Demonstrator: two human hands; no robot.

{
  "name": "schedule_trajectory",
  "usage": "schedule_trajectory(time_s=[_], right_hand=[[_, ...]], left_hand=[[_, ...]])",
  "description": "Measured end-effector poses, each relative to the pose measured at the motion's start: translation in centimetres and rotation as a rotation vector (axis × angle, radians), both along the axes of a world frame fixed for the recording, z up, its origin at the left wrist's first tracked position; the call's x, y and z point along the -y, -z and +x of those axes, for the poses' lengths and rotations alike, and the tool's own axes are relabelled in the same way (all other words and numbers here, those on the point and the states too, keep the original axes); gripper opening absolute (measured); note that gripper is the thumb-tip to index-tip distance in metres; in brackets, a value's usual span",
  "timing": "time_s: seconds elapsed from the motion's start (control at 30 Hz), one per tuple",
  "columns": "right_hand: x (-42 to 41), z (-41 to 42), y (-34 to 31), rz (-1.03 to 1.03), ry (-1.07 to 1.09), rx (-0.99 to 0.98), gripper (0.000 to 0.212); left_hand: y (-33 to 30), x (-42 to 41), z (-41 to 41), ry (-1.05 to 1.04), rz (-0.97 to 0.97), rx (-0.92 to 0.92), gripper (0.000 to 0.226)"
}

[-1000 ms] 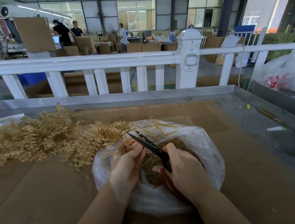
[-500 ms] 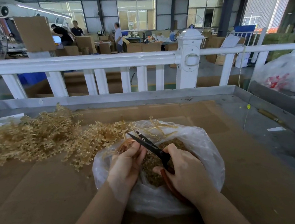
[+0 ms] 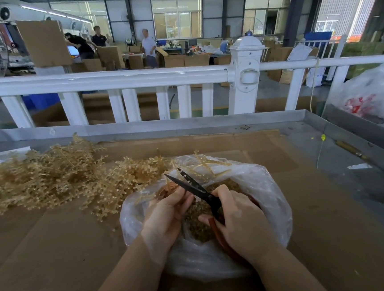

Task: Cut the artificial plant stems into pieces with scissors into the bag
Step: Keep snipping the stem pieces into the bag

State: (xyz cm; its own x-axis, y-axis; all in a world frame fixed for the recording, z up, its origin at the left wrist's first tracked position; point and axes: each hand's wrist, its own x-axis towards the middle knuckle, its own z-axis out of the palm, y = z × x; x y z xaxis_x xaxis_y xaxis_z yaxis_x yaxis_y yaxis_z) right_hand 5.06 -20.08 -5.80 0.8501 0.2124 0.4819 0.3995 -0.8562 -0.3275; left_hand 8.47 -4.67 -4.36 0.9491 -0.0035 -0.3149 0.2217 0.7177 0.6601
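Scissors (image 3: 196, 190), blades apart, sit over the bag (image 3: 266, 185) on the bench (image 3: 56, 250); we see the right hand (image 3: 244, 224) grasping their handles. Left hand (image 3: 167, 214) pinches a stem at the blades. Uncut stems (image 3: 49, 176) lie piled just left.

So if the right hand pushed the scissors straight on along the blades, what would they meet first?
Probably the pale stems arching over the bag mouth, just past the open scissors tips held by the right hand. Depth there is unclear.

Daylight is admitted through the far windows (image 3: 177, 19), overexposed at the right opening (image 3: 346, 13). The bench (image 3: 44, 251) is softly, evenly lit. The white railing (image 3: 102, 82) is bowed by wide-angle distortion.
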Motion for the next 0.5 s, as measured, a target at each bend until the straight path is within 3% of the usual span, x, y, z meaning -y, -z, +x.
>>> schedule_trajectory(time_s=[0.23, 0.33, 0.5], right_hand=[[0.08, -0.24, -0.30, -0.016, -0.007, -0.020, 0.049], [0.10, -0.36, -0.29, -0.048, -0.003, -0.025, 0.054], [-0.04, -0.29, -0.24, -0.021, -0.003, -0.023, 0.048]], left_hand=[[0.22, 0.15, -0.08, -0.087, -0.022, -0.004, 0.027], [0.09, 0.20, -0.12, -0.101, -0.033, 0.003, 0.010], [-0.03, 0.19, -0.29, -0.083, -0.010, 0.006, 0.017]])
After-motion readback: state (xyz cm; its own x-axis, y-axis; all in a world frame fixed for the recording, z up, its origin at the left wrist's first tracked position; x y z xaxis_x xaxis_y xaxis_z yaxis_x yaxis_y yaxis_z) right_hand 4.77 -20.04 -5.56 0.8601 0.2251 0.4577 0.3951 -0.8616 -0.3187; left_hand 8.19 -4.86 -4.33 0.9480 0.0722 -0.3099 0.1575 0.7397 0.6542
